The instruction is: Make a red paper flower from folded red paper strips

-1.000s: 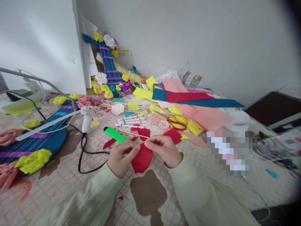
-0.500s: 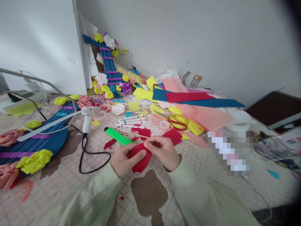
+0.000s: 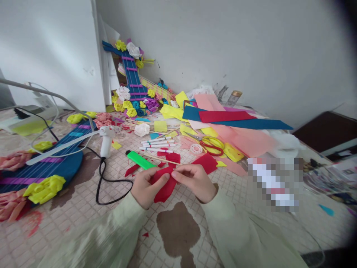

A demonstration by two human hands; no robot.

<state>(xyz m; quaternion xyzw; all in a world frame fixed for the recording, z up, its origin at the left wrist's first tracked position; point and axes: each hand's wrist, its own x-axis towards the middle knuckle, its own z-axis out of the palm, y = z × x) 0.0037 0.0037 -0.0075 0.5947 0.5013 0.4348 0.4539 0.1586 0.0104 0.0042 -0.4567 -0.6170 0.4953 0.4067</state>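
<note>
My left hand (image 3: 147,187) pinches a piece of red crepe paper (image 3: 165,190) between thumb and fingers, and the paper hangs down below the thumb. My right hand (image 3: 198,181) grips the same paper at its upper right edge, thumb against forefinger. The two hands are close together, fingertips nearly touching. Just beyond them lie a thin wooden stick (image 3: 164,160), a green utility knife (image 3: 140,160) and red paper cutouts (image 3: 173,158). More folded red paper (image 3: 205,163) rests behind my right hand.
A white glue gun (image 3: 106,143) with a black cord stands left. Scissors (image 3: 210,144), markers (image 3: 157,143), a tape roll (image 3: 196,148) and crepe paper strips (image 3: 237,120) lie beyond. Blue paper guitars decorated with flowers are at the left (image 3: 69,160) and back (image 3: 133,76).
My fingers have shifted slightly on the red crepe paper, which now tilts a little more to the left. The whole view has moved slightly; both hands keep their hold.
</note>
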